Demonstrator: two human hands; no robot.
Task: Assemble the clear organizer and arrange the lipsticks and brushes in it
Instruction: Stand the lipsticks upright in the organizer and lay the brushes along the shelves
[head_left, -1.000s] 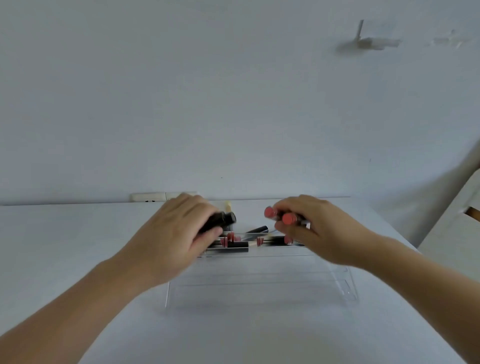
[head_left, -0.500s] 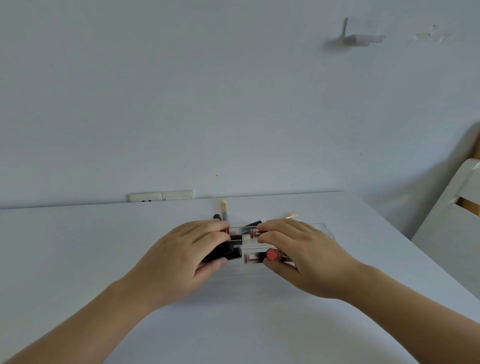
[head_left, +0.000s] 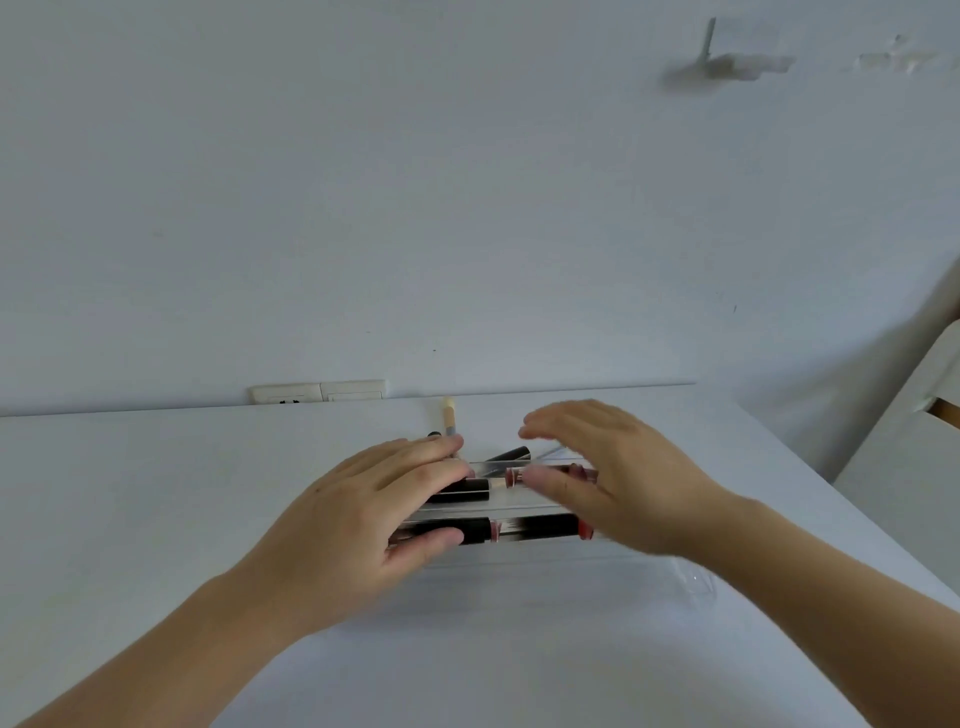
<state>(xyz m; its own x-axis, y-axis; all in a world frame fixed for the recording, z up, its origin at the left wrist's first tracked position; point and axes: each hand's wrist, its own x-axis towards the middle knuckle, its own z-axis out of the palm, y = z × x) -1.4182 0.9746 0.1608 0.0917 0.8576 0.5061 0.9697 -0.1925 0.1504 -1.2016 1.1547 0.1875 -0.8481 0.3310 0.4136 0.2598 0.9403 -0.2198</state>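
A white double wall socket (head_left: 318, 393) sits at the far left of the scene's clutter, where the white table (head_left: 156, 493) meets the wall, well apart from the work. Next comes a slim make-up brush with a cream tip and a grey ferrule (head_left: 448, 415), lying on the table beyond the fingers, still outside the tray and apparently waiting its turn.

The left hand (head_left: 363, 525) lies flat and spread, palm down, over the left end of the clear plastic organizer tray (head_left: 696, 577). Its thumb presses against a black lipstick tube in the near row (head_left: 467, 531), and its fingers cover the black tubes of the row behind (head_left: 462, 489). It closes around nothing; the pose reads as steadying or nudging the tubes so they lie straight in their channels.

The lipsticks lie on their sides, end to end, in 2 visible rows inside the tray, presumably because the channels are shaped to hold them lengthwise. A tube with a clear, reddish end (head_left: 519, 474) lies in the far row, and another black tube (head_left: 511, 455) angles across behind it, not yet aligned.

The right hand (head_left: 613, 473) is open and slightly cupped over the right end of the rows, blurred. Whether its fingers touch the tubes I cannot tell; it grips nothing visible. A pale chair (head_left: 904, 441) stands at the far right, beside the table.

The task seems partly done: brushes remain outside.
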